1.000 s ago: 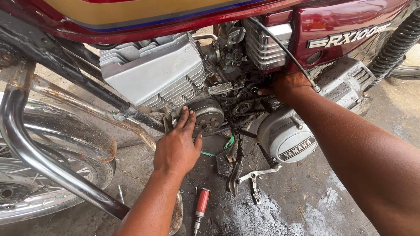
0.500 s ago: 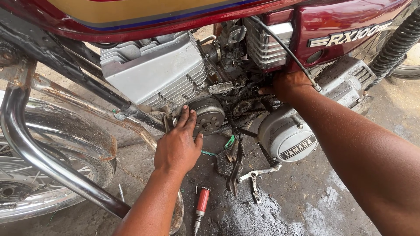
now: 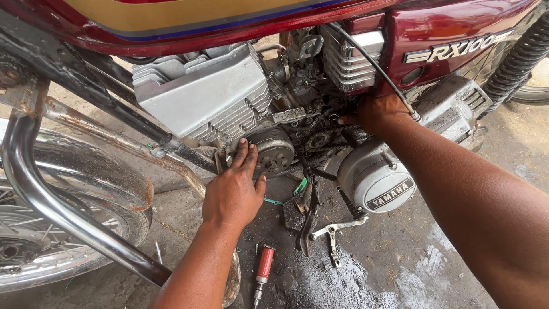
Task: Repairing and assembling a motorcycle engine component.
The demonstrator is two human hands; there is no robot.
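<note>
Our left hand (image 3: 233,191) lies flat, fingers spread, against the round flywheel (image 3: 273,153) low on the engine (image 3: 209,97); our right hand (image 3: 374,113) reaches behind the side cover (image 3: 374,178), grip hidden, we cannot tell

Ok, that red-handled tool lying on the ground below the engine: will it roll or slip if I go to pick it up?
The red-handled tool looks round-bodied, so a sideways push would probably roll it. It lies on dark, wet-looking ground that may be oily, so the handle could be slick. It looks stiff and small, likely light. The left hand is nearer to it than the right hand.
</note>
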